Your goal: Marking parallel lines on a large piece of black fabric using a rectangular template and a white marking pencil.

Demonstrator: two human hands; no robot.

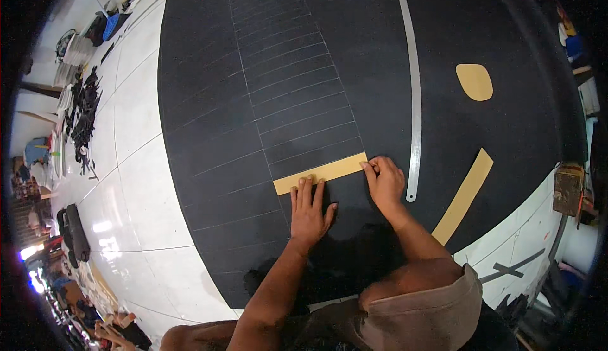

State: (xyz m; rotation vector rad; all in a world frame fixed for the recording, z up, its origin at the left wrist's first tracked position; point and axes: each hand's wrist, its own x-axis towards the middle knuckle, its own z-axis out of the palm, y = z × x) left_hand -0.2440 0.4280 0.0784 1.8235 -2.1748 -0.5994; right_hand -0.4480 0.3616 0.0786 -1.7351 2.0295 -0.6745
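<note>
A tan card strip (pixel 342 166) lies slantwise on a large black sheet (pixel 209 91) marked with thin pale lines. My left hand (pixel 309 215) rests on the strip's left half, fingers stretched out and pressing its lower edge. At the strip's right end, the thumb and index finger of my right hand (pixel 385 183) are pinched together, the other fingers curled. Whatever may sit in that pinch is too small to tell. Long pale lines and a ladder of cross lines run up the sheet beyond the strip.
To my right lie a long metal ruler (pixel 415 116), a rounded tan card piece (pixel 475 82) and a second tan strip (pixel 464 196). White floor tiles (pixel 130 186) border the sheet. Black scraps (pixel 85 113) are heaped at the left; another person's hand (pixel 111 335) shows lower left.
</note>
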